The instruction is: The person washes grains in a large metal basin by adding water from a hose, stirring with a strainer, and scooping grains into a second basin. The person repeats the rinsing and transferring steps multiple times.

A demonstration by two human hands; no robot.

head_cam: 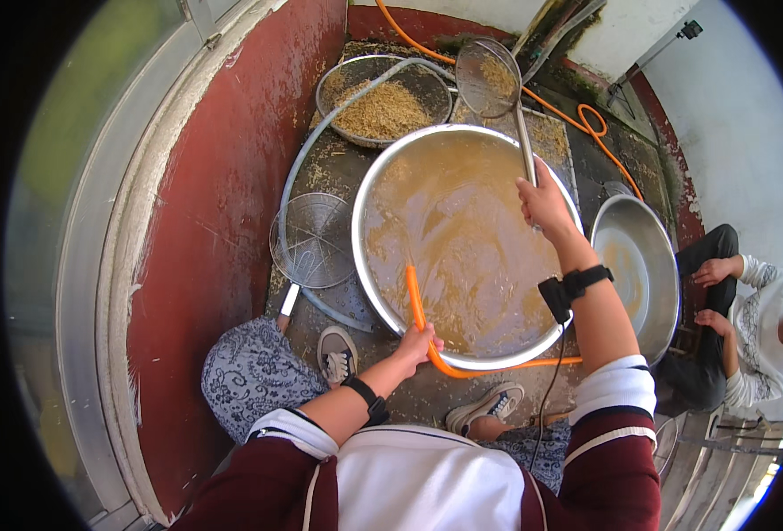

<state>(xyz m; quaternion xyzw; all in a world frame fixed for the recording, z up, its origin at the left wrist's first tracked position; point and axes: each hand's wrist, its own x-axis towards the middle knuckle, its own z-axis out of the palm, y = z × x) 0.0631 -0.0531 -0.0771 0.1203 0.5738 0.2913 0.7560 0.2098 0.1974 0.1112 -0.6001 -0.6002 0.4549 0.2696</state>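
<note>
A large round metal basin (359, 265) full of cloudy brown water (471, 245) stands before me, with bits of pale chaff floating in it. My left hand (420, 345) grips an orange hose (415, 295) at the basin's near rim, its end pointing over the water. In my right hand (545, 199) is the metal handle of a mesh skimmer (488, 76). The skimmer's round head is raised past the basin's far rim, with some straw-coloured bits on the mesh. Where the handle's lower end passes behind my fingers it is partly hidden.
Beyond the basin, a mesh basket (325, 109) holds a heap of straw-coloured husks (385, 109). Another wire skimmer (315, 239) lies at left beside a grey hose (292, 179). At right stands a second metal basin (630, 265), near a seated person (756, 332). A red wall (232, 166) borders the left.
</note>
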